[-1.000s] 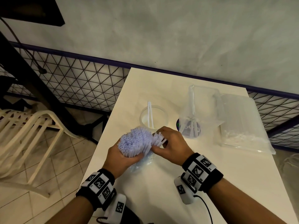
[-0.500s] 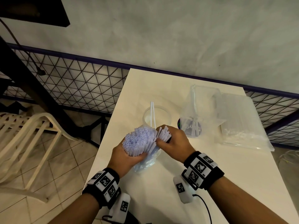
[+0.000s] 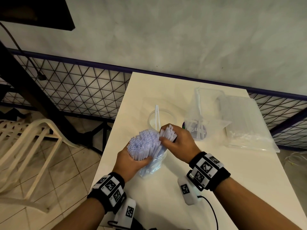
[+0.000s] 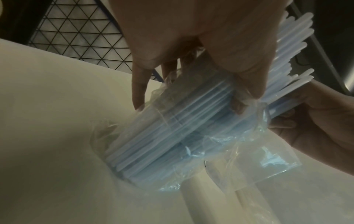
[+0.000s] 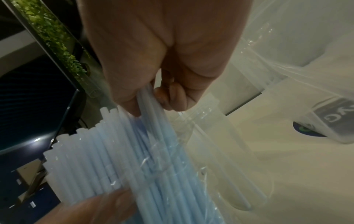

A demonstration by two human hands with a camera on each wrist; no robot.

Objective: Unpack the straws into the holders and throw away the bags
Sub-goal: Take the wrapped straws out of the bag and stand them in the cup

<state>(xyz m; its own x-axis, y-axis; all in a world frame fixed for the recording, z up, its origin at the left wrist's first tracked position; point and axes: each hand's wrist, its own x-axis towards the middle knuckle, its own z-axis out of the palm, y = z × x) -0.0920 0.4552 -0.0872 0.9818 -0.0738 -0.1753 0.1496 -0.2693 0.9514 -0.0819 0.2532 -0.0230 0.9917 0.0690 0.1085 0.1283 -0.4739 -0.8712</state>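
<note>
My left hand (image 3: pixel 131 161) grips a thick bundle of pale blue straws (image 3: pixel 143 145) that stands in its clear plastic bag (image 3: pixel 152 166) on the white table (image 3: pixel 232 171). The left wrist view shows the bag (image 4: pixel 191 136) crumpled round the straws' lower half. My right hand (image 3: pixel 178 141) holds a smaller bunch of straws (image 3: pixel 167 131) pulled apart from the bundle's right side; the right wrist view shows its fingers (image 5: pixel 168 97) curled round that bunch. Behind stands a clear round holder (image 3: pixel 162 119) with two straws. A second clear holder (image 3: pixel 201 117) stands to its right.
A full sealed bag of straws (image 3: pixel 245 123) lies at the table's back right. A black wire fence (image 3: pixel 74 93) and grey wall run behind the table. A cream plastic chair (image 3: pixel 28 141) stands on the tiled floor to the left.
Both hands have lifted the bundle slightly and moved it toward the round holder. My right hand has separated a small bunch further from the main bundle.
</note>
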